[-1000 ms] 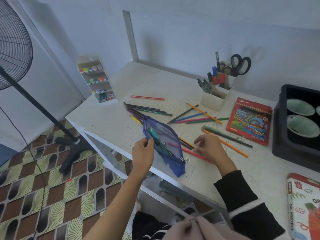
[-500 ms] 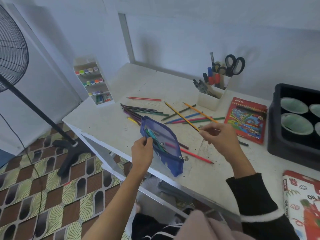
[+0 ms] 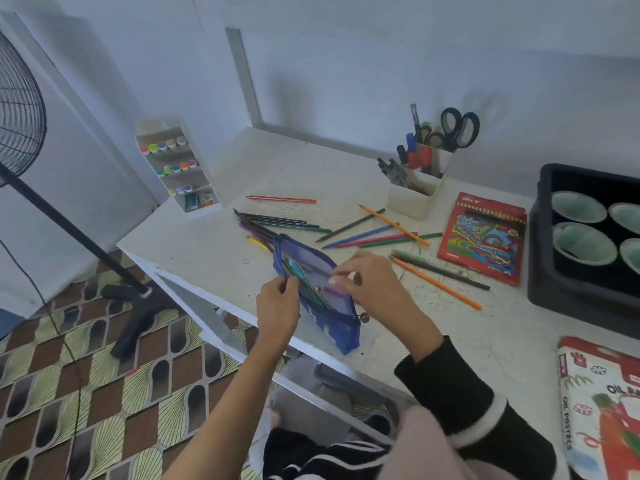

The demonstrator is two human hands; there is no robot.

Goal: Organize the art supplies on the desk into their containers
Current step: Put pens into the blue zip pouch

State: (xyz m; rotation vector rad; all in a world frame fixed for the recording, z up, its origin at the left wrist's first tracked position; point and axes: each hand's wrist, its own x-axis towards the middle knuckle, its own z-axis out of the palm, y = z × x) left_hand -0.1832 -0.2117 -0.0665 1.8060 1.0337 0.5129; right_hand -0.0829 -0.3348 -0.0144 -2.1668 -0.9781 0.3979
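Blue pouch (image 3: 333, 328) in left hand (image 3: 277, 303); right hand (image 3: 374, 283) touching.

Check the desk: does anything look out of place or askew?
Yes: loose pencils lie scattered and crossed over the desk, outside any container; others lie beside the red box. The pouch in the left hand is open. Nothing looks spilled or damaged.

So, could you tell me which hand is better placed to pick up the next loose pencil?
Probably the right hand: it is at the pouch mouth, nearest the loose orange pencil, while the left hand grips the pouch's edge.
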